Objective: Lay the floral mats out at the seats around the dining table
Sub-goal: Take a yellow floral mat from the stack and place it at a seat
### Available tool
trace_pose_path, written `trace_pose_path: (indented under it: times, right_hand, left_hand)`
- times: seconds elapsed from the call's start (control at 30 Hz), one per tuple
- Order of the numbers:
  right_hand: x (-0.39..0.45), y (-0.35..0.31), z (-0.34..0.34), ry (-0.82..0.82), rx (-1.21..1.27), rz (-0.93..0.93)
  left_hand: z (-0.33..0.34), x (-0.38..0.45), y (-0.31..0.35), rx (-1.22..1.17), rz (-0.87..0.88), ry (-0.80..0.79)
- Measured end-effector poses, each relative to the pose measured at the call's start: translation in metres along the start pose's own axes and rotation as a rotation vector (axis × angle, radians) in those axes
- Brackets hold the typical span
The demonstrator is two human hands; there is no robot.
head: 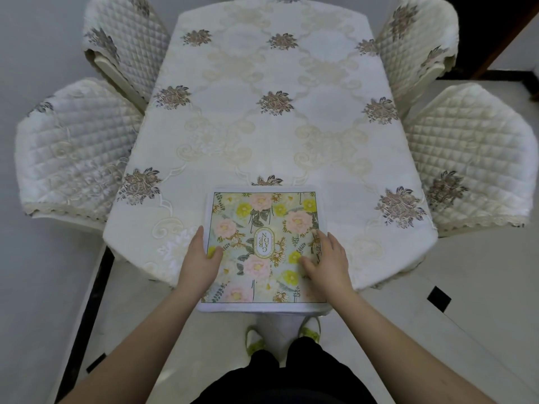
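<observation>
The mats (264, 246) lie at the near end of the table (262, 118), their near edge hanging a little past the table's rim toward the person. The white border looks thick, so this is probably a stack and not one mat, though the view from above does not settle it. The left hand (201, 259) rests at the left edge, fingers straight along the side and the thumb laid on the print. The right hand (328, 258) lies on the right part of the print, fingers spread and slightly bent, pressing down; neither hand plainly grips anything.

Four chairs stand at the long sides: near left (73, 153), far left (125, 39), near right (469, 158), far right (420, 39). No mat lies at any of those seats, so the task seems to be at its start, with the stack just set down or being squared.

Next, I judge, one hand must peel off the top mat alone while the other holds the rest, then carry it to a side seat and lay it square to the table edge
</observation>
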State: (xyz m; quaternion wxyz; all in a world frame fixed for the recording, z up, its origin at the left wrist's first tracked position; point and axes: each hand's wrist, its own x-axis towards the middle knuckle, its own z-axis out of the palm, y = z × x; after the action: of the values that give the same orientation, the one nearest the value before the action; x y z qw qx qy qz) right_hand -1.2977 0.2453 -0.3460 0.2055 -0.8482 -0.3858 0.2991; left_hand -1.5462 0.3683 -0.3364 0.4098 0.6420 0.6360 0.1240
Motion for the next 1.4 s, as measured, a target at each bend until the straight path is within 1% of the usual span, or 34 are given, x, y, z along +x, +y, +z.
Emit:
trace_pose_path:
  times: [0.07, 0.2, 0.27, 0.33, 0.37, 0.43, 0.5, 0.6, 0.67, 0.9, 1.13, 1.33, 1.4]
  right_hand:
    - [-0.001, 0.001, -0.002, 0.047, 0.051, -0.032]
    - [-0.005, -0.004, -0.009, 0.080, 0.325, 0.030]
    - [-0.006, -0.009, -0.012, 0.098, 0.451, 0.087]
    - [-0.006, -0.014, -0.015, 0.112, 0.502, 0.120]
    - [-0.006, -0.014, -0.017, 0.114, 0.507, 0.131]
    - [-0.006, -0.013, -0.019, 0.098, 0.536, 0.151]
    - [-0.005, -0.010, -0.022, 0.041, 0.593, 0.160]
    - [-0.008, -0.009, -0.024, -0.044, 0.662, 0.154]
    - [-0.013, -0.009, -0.025, -0.060, 0.667, 0.140]
    - [-0.025, -0.009, -0.037, 0.031, 0.733, 0.139]
    - [-0.036, 0.003, -0.058, 0.127, 0.781, 0.161]
    - [-0.050, 0.024, -0.085, 0.173, 0.847, 0.183]
    - [-0.055, 0.034, -0.094, 0.183, 0.864, 0.183]
  left_hand:
    - [-0.002, -0.002, 0.003, -0.061, 0.003, 0.020]
    - [-0.009, -0.004, 0.009, -0.327, -0.042, 0.095]
    - [-0.014, -0.002, 0.010, -0.474, -0.127, 0.032]
    - [-0.020, 0.001, 0.012, -0.627, -0.221, -0.084]
    - [-0.023, 0.001, 0.013, -0.665, -0.241, -0.133]
    - [-0.027, 0.002, 0.011, -0.662, -0.230, -0.214]
    - [-0.028, 0.001, 0.008, -0.610, -0.194, -0.277]
    - [-0.027, -0.002, 0.005, -0.501, -0.131, -0.287]
    - [-0.025, -0.004, 0.005, -0.487, -0.099, -0.276]
    - [-0.030, -0.004, 0.016, -0.495, 0.011, -0.263]
    - [-0.028, 0.004, 0.047, -0.514, 0.081, -0.346]
    - [-0.013, 0.003, 0.077, -0.469, 0.106, -0.412]
    - [-0.006, 0.002, 0.088, -0.426, 0.109, -0.413]
